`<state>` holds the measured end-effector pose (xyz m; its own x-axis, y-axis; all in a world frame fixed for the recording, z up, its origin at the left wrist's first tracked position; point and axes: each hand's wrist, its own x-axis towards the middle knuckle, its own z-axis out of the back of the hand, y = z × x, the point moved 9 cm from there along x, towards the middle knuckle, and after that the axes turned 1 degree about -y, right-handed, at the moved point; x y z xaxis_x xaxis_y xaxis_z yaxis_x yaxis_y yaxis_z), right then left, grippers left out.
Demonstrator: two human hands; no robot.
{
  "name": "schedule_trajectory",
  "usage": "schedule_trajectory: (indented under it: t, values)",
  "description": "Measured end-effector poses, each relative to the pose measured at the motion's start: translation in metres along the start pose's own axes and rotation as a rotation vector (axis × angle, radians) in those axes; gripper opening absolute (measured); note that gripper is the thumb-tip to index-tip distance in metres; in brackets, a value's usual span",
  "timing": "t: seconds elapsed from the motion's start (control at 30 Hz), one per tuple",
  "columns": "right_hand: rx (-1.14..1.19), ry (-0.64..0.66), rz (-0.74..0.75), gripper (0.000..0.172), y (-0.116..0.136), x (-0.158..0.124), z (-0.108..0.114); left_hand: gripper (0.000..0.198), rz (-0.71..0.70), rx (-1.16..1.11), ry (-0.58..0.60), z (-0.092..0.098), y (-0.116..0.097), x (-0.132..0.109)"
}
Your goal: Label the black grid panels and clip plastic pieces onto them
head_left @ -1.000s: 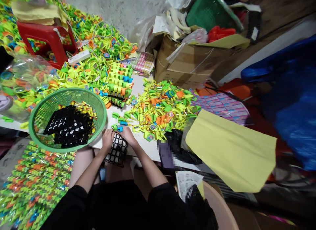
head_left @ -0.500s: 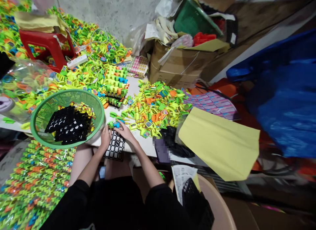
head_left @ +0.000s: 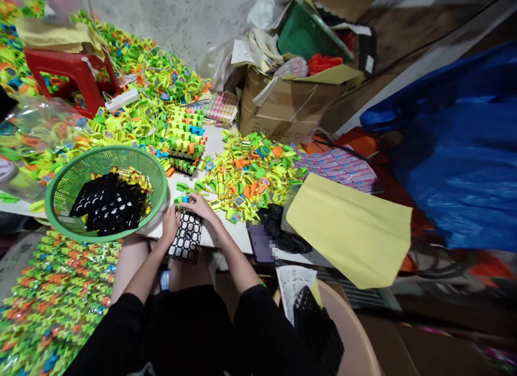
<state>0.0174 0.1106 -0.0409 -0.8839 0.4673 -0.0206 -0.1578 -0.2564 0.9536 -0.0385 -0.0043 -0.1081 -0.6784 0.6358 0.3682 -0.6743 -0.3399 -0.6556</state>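
Note:
A black plastic grid tray (head_left: 186,240) with rows of square openings lies at the table's front edge, partly over my lap. My left hand (head_left: 170,224) is closed on the tray's left side. At the tray's far edge, my right hand (head_left: 199,206) has its fingers closed on a small blue plastic piece (head_left: 184,199), mostly covered by the fingertips. Green pieces (head_left: 182,186) lie just beyond. To the right spreads a heap of yellow, green and orange toy-watch-like pieces (head_left: 250,176). Behind my hands stands a stack of filled trays (head_left: 186,139).
A green basket (head_left: 50,203) at left holds black grids and small yellow-red parts. A dark phone-like object (head_left: 260,244), a black bag (head_left: 288,238) and a yellow sheet (head_left: 351,230) lie to the right. A cardboard box (head_left: 278,106) and red stool (head_left: 81,77) stand behind.
The view has shifted slightly, so everything sits a little further left. My right hand has moved slightly left along the tray's far edge with the blue piece. My left hand keeps its hold.

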Motion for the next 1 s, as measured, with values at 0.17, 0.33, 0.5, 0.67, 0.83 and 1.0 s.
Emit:
schedule_trajectory:
  t: [0.17, 0.33, 0.5, 0.67, 0.83, 1.0]
  values:
    - [-0.055, 0.017, -0.001, 0.044, 0.003, 0.001, -0.005, 0.028, 0.003, -0.076, -0.007, 0.001, 0.001, 0.000]
    - [-0.060, 0.048, -0.031, 0.045, 0.004, 0.000, -0.011, 0.031, 0.080, -0.167, 0.001, 0.003, 0.008, 0.002]
    - [-0.003, 0.081, 0.010, 0.051, 0.013, -0.008, -0.015, 0.034, 0.127, -0.245, 0.010, 0.003, 0.012, 0.011]
    - [0.005, 0.076, 0.040, 0.053, 0.011, -0.004, -0.010, 0.033, 0.174, -0.216, 0.008, 0.002, 0.015, 0.017]
    - [-0.318, -0.191, -0.041, 0.037, -0.013, -0.001, 0.032, 0.038, 0.218, -0.270, -0.018, 0.007, 0.013, 0.018]
    - [-0.788, -0.335, -0.072, 0.052, -0.024, -0.010, 0.057, 0.040, 0.226, -0.231, -0.021, 0.010, 0.011, 0.018]
